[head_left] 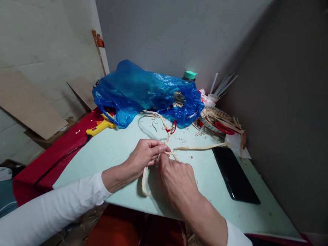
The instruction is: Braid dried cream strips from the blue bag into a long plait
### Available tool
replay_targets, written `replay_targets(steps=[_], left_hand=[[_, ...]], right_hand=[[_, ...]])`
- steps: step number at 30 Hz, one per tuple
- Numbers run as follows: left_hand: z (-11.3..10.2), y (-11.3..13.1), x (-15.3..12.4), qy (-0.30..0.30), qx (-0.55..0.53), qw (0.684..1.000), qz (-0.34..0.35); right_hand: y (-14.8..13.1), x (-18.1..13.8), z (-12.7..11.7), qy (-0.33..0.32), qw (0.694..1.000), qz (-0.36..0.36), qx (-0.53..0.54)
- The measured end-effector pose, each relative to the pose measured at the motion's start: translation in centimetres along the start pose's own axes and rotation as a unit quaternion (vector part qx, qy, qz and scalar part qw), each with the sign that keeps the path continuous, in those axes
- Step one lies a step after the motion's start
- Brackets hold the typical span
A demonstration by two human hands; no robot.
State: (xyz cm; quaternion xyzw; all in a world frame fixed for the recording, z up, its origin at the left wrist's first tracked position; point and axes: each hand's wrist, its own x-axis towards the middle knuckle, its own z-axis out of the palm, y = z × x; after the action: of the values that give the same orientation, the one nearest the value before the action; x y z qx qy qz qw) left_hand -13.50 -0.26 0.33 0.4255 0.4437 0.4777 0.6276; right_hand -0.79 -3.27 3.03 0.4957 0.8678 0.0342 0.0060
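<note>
My left hand and my right hand meet over the pale green tabletop, both pinched on a braid of pale straw strips. The braid runs away from my fingers toward a blue plastic bag, with a red tie partway along. One loose strip trails off to the right. Another strip loops down below my left hand. My fingertips hide the spot where the strips cross.
A yellow glue gun with a black cord lies on red cloth at the left. A black phone rests at the right. Behind it are a heap of straw with red scissors, a cup of sticks and a green-capped bottle.
</note>
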Motion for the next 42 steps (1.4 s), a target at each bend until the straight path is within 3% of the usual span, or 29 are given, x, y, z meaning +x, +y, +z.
replay_targets(steps=[4,7,10,13,19,23,27,29,32,35,37,42], left_hand=[[0.1,0.6,-0.1,0.031,-0.013,0.999,0.010],[0.2,0.8,0.0,0.027,-0.006,0.999,0.023],[0.4,0.6,0.1,0.023,-0.014,0.999,0.028],[0.3,0.3,0.1,0.018,-0.016,0.999,0.027],[0.0,0.4,0.1,0.036,0.015,0.997,0.061],[0.2,0.4,0.0,0.015,0.043,0.996,0.072],[0.2,0.3,-0.2,0.008,0.096,0.992,0.086],[0.2,0.4,-0.5,0.033,0.206,0.970,0.122],[0.1,0.8,-0.8,0.082,0.403,0.888,0.206],[0.1,1.1,-1.0,0.105,0.490,0.820,0.276],[0.2,1.1,-1.1,0.116,0.501,0.805,0.296],[0.7,0.5,-1.3,0.129,0.492,0.805,0.306]], right_hand=[[2.3,0.0,-1.4,0.111,0.989,-0.014,0.096],[4.5,1.0,-1.6,0.186,0.953,0.012,0.240],[5.4,2.5,-0.6,0.086,0.889,-0.034,0.448],[5.0,3.5,0.9,-0.016,0.835,-0.061,0.547],[4.4,3.2,1.5,0.003,0.826,-0.069,0.559],[4.5,2.9,1.7,0.025,0.809,-0.060,0.584],[4.6,2.8,2.1,0.075,0.843,-0.009,0.532],[4.7,2.7,2.1,0.095,0.857,0.003,0.506],[4.9,2.7,2.2,0.111,0.864,0.006,0.492],[4.9,2.7,2.3,0.122,0.855,0.016,0.504],[4.9,2.8,2.3,0.127,0.843,0.024,0.522],[4.9,2.8,2.0,0.091,0.794,0.052,0.599]])
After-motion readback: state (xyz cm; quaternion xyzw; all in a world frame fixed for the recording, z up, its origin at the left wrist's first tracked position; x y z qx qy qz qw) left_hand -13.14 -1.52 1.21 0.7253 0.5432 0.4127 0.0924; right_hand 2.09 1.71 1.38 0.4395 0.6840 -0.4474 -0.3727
